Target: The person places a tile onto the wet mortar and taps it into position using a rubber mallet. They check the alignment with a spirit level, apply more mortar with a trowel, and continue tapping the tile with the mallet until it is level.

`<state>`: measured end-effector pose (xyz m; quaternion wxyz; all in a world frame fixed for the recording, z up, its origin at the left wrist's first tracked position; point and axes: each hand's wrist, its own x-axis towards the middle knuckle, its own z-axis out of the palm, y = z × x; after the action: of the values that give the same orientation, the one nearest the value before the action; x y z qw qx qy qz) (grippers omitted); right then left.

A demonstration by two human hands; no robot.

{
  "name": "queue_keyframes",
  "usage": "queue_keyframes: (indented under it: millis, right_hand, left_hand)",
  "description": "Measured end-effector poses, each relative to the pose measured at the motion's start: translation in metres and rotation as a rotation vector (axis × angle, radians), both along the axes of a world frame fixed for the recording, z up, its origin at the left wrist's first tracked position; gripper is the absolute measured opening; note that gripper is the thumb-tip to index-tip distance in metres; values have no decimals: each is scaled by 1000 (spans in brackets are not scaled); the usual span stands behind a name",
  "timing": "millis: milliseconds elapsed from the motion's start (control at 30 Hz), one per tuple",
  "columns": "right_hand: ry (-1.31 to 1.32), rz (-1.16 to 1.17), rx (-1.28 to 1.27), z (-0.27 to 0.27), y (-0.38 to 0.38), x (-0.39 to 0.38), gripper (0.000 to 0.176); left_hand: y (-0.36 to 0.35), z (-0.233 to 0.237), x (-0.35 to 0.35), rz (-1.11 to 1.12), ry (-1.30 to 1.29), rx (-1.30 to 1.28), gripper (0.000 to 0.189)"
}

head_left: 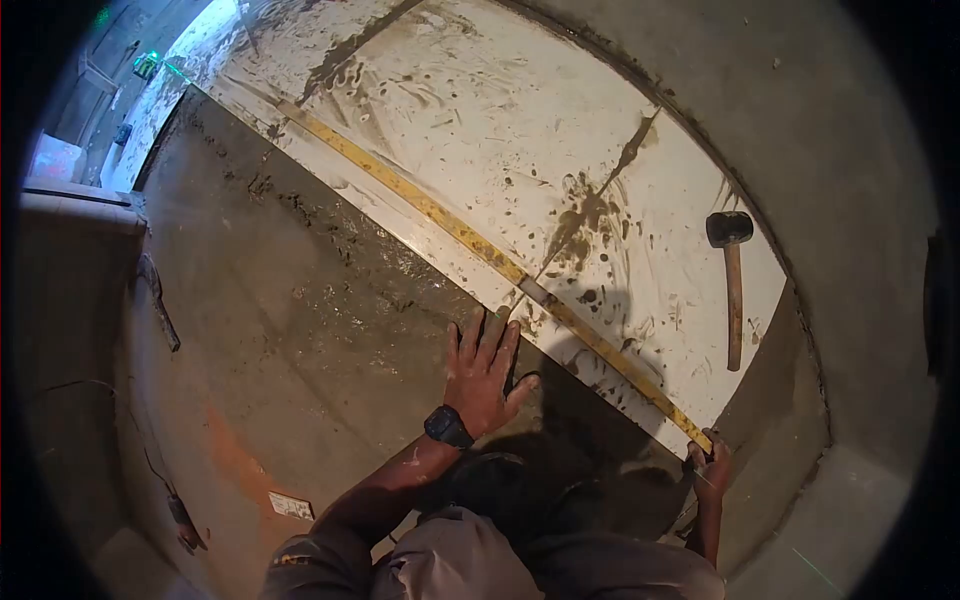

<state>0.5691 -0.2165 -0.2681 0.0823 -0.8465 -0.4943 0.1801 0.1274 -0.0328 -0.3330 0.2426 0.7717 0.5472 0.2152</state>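
My left hand [484, 375], with a black watch [448, 427] on the wrist, lies flat with fingers spread. Its fingertips reach the edge of the white tiles [450, 110], beside the wet grey mortar bed [330, 260]. A long yellow spirit level [420, 200] rests along the tiles near that edge, spanning a mortar-smeared joint. At the level's near end, my right hand [710, 470] is closed around its tip. Mortar smears and spots cover the tile faces.
A rubber mallet [733, 290] with a wooden handle lies on the tiles at the right. A green-lit device [146, 65] stands at the far left. A small pale piece [291, 505] and a dark-handled tool [183, 520] lie at the lower left. Grey walls bound the right side.
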Motion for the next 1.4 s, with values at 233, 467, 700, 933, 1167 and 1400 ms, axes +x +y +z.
queue_keyframes:
  millis: [233, 467, 700, 933, 1167, 1400]
  right_hand:
    - [115, 10, 64, -10, -13, 15, 34]
    - [20, 71, -43, 7, -15, 16, 39]
    - [-46, 106, -17, 2, -9, 17, 40]
    - [-6, 120, 28, -9, -11, 24, 49]
    - [-71, 133, -26, 8, 0, 8, 58]
    - [-43, 121, 13, 4, 0, 10, 53]
  left_hand:
    - [-1, 0, 1, 16, 70, 13, 82]
    - [-3, -1, 2, 16, 97, -5, 82]
    - [-4, 1, 5, 23, 92, 8, 84]
    - [-3, 0, 12, 92, 75, 27, 87]
    - [10, 0, 13, 165, 101, 28, 78]
    - [19, -14, 13, 198, 156, 157, 63]
